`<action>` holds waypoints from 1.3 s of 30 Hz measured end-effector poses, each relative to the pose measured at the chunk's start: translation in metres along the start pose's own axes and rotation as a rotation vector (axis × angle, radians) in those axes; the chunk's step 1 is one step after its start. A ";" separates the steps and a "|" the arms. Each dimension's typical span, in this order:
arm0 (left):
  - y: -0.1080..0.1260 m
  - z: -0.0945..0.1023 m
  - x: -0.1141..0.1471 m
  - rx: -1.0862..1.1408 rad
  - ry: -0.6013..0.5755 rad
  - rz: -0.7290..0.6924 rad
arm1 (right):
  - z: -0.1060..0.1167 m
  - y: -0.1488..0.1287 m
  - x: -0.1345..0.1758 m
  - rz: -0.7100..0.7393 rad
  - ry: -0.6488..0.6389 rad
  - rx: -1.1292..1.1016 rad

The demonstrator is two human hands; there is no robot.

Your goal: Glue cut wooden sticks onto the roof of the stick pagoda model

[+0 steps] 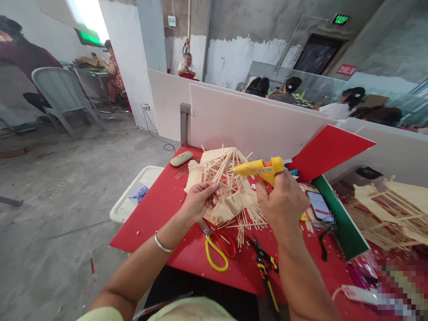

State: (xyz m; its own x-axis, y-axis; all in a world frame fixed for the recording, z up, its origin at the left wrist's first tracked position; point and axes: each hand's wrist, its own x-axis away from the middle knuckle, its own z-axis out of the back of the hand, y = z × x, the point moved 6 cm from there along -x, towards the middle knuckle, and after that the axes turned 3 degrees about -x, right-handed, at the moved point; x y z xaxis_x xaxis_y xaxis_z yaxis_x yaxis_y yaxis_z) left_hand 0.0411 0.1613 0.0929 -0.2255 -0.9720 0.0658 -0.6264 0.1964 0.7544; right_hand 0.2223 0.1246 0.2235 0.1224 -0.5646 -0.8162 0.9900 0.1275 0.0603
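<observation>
My right hand is closed round the handle of a yellow hot glue gun, its nozzle pointing left over a model built of thin wooden sticks. In front of the model my left hand pinches together at the fingertips. A pale wooden stick seems to run up from that pinch, though its lower end is hidden by the fingers. Loose wooden sticks lie beneath and between the hands. Nearer to me are scissors with red and yellow handles and black-and-yellow pliers.
The red tabletop carries an eyeglass case at its far left corner. On the right are a phone, a green board and another stick model. A white partition rises behind. Several people sit farther off.
</observation>
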 end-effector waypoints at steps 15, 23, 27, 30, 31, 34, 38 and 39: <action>0.001 -0.001 0.002 0.015 0.014 -0.037 | -0.016 -0.005 0.005 0.023 -0.044 -0.035; 0.002 -0.003 0.002 0.003 0.020 -0.039 | -0.018 -0.004 0.005 0.022 -0.050 -0.037; 0.002 -0.002 0.002 -0.002 0.024 -0.043 | -0.020 -0.006 0.005 0.024 -0.043 -0.043; 0.000 -0.001 0.001 0.002 0.027 -0.039 | -0.020 -0.005 0.005 0.017 -0.031 -0.047; 0.000 0.000 0.000 0.003 0.028 -0.038 | -0.019 -0.004 0.005 0.012 -0.025 -0.048; -0.001 -0.001 0.000 0.003 0.030 -0.040 | -0.017 -0.001 0.005 -0.004 -0.014 -0.054; -0.002 -0.002 0.000 0.000 0.038 -0.030 | -0.018 -0.001 0.004 -0.018 -0.041 -0.091; -0.002 -0.002 0.000 -0.002 0.042 -0.028 | -0.018 -0.002 0.004 -0.025 -0.040 -0.103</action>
State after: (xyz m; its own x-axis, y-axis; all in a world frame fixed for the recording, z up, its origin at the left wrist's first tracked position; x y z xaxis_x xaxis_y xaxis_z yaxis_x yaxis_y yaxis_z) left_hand 0.0437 0.1609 0.0928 -0.1767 -0.9816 0.0719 -0.6305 0.1690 0.7576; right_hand 0.2198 0.1367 0.2097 0.1030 -0.6007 -0.7928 0.9805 0.1955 -0.0207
